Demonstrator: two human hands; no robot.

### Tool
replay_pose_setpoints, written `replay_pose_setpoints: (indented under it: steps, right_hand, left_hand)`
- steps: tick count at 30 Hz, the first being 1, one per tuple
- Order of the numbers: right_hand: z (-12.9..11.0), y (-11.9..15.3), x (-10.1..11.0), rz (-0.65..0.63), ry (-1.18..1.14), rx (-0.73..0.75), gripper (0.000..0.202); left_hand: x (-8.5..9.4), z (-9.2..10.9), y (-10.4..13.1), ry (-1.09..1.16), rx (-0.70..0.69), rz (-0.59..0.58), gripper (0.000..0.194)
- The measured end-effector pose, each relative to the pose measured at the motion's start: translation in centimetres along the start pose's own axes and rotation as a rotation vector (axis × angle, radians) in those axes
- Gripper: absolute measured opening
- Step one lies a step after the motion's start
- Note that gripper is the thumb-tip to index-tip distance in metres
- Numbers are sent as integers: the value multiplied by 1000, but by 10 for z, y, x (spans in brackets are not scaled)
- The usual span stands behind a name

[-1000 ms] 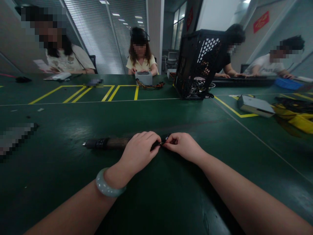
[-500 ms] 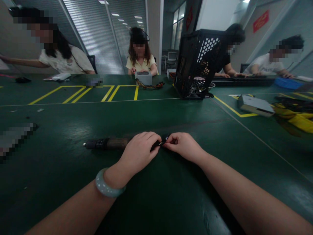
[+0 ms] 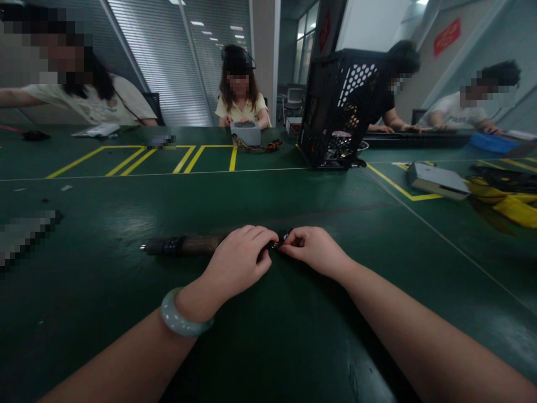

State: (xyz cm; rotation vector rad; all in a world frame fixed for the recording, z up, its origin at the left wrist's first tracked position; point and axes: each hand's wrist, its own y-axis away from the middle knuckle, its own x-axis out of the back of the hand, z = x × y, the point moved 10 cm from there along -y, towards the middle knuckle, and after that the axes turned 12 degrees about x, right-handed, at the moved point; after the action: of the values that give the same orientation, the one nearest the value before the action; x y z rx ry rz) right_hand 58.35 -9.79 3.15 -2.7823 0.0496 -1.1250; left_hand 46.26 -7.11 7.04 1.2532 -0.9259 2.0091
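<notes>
A dark electric screwdriver [image 3: 197, 245] lies lengthwise on the green table, its metal tip pointing left. My left hand [image 3: 239, 257] is wrapped over its rear part from above, with a pale green bangle [image 3: 182, 314] on the wrist. Against the tool's right end, my right hand [image 3: 314, 250] is closed in a pinch on a small dark connector-like piece [image 3: 285, 234]. Fingertips of both hands are close together there, and a bit of metal shows between them. My fingers hide most of the piece and the tool's rear end.
A black computer case [image 3: 327, 112] stands across the table. A grey metal box [image 3: 438, 180] lies at right beside a yellow bundle [image 3: 516, 204] with black cables. A flat, pixelated object [image 3: 27, 238] is at left. Several people sit opposite, one handling a power supply [image 3: 245, 133].
My left thumb and fingertips have drawn slightly back to the left, opening a small gap from the right hand. The right hand keeps its pinch. The person at far left has leaned further left.
</notes>
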Motion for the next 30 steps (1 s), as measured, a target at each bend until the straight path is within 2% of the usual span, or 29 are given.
replay_pose_setpoints:
  steps: [9,14,20,30]
  right_hand:
    - [2,-1,-1,12,1,1,13]
    - [1,-1,-1,9,-8,5,14]
    - [0,0,1,13,-30,-2,14]
    - [-2,-1,1,6,-23,21,14]
  left_hand:
    - [1,-2,-1,1,23,32,24]
    - [0,2,-1,11,-15,11,26]
    - [1,-2,-1,14,25,11,26]
    - [0,-1,-1,18,1,6,25]
